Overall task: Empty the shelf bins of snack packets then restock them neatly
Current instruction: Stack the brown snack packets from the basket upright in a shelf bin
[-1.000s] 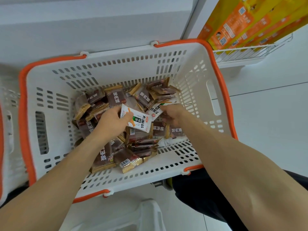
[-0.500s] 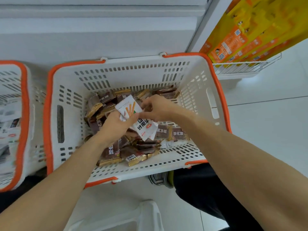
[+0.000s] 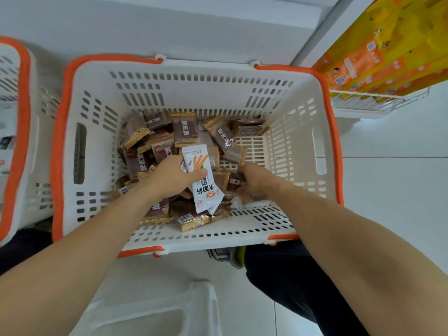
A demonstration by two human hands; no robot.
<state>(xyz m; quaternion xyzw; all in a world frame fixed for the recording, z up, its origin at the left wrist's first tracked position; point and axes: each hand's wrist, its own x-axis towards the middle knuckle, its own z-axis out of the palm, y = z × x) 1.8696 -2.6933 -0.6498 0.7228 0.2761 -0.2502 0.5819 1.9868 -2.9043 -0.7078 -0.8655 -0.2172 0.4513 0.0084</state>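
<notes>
A white basket with an orange rim (image 3: 72, 151) stands on the floor below me and holds several brown snack packets (image 3: 185, 132). My left hand (image 3: 169, 177) is inside it and grips white snack packets (image 3: 202, 180), thumb across the front one. My right hand (image 3: 254, 178) reaches down among the brown packets at the basket's right side; its fingers are buried in the pile, so what they touch is hidden.
A second orange-rimmed white basket (image 3: 19, 132) stands at the left with pale packets in it. Yellow-orange boxes (image 3: 378, 52) sit on a wire shelf (image 3: 373, 103) at the upper right. A white plastic bin (image 3: 155, 311) lies near my knees. White tiled floor to the right.
My right hand let go of the white packets and dropped to the brown pile at the right. My left hand now holds the white packets alone, turned more upright.
</notes>
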